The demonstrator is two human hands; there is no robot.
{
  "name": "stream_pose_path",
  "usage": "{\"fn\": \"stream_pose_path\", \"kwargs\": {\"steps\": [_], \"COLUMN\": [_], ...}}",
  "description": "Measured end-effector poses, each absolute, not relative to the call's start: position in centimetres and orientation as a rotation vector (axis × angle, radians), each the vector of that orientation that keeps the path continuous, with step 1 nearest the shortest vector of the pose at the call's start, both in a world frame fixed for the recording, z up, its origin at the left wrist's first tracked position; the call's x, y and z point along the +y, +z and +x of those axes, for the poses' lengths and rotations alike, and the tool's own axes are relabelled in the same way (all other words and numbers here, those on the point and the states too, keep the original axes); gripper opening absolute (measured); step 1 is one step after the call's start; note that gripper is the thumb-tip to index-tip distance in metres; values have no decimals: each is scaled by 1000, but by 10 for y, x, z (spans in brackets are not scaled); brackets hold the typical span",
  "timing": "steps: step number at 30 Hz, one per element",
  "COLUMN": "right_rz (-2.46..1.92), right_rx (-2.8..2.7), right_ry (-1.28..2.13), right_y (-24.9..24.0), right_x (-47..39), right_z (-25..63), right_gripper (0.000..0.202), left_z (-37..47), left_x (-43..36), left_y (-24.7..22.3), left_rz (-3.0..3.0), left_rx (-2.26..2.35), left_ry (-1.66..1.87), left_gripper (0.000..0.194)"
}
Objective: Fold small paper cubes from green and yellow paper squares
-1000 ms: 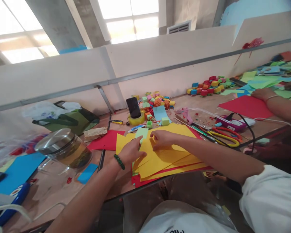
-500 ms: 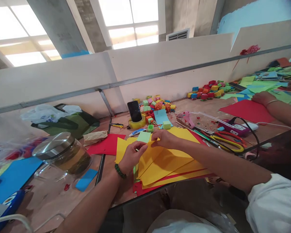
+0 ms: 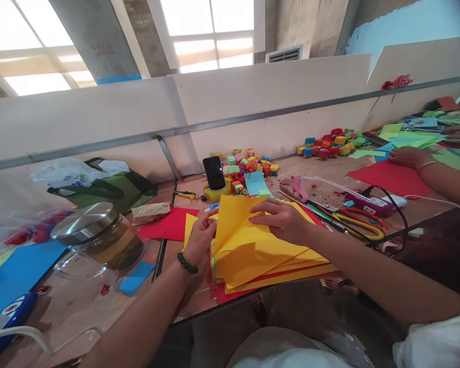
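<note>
Here at the bench [image 3: 193, 302], a plain yellow paper sheet [image 3: 232, 220] stands tilted up between the person's two hands, its lower part over a fanned stack of yellow paper [image 3: 281, 253] with red sheets [image 3: 224, 297] showing underneath. The left hand [image 3: 201, 236], just beyond a dark green beaded bracelet [image 3: 187, 263], curls its fingers at the sheet's left edge; I can't tell whether they pinch it. Over on the other side, the right hand [image 3: 285, 220] reaches its fingers, slightly parted, onto the upper right edge, and whether its thumb closes on the paper I can't tell either. Just behind, a black smartphone [image 3: 214, 173] leans upright at a yellow tape roll [image 3: 217, 191], beside a heap of small, many-coloured blocks [image 3: 250, 166]. Left along the bench sits a clear glass jar with a silver metal lid [image 3: 118, 245]; to the right lies a pink glue gun [image 3: 299, 187], and farther along, a co-worker's hand [image 3: 408, 156] rests at a large red sheet [image 3: 387, 176].
</note>
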State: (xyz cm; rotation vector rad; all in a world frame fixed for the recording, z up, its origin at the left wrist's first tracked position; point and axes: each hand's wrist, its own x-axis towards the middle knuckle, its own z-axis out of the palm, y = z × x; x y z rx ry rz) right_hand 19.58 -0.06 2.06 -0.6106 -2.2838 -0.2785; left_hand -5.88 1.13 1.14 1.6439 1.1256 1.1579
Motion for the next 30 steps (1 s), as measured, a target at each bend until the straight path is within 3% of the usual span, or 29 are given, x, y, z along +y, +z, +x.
{"fn": "stream_pose_path", "kwargs": {"steps": [4,7,10,14,20,30], "right_rz": [-705,-760,-766,-724,-795,-786], "right_rx": [-2254,-2225,-2188,-2078,-1808,-2136], "right_ry": [-33,174,399,623,742,388], "right_y": [5,-3,-1,8,17,-8], "right_x": [-12,-17,-18,-18,-24,-31], "right_z": [207,209,211,217,222,240], "right_gripper": [39,33,21,11,15,9], "left_z": [-61,-56,-52,-54,-55,-59], "left_x": [2,-10,-16,-11,-12,-12], "left_y": [10,8,6,11,23,14], "left_rz": [2541,3279,3572,3557,3134,3323], "left_rx": [1203,966,766,685,788,695], "left_ry": [1407,1289,1126,656,396,665], "left_gripper": [62,68,60,42,71,30]}}
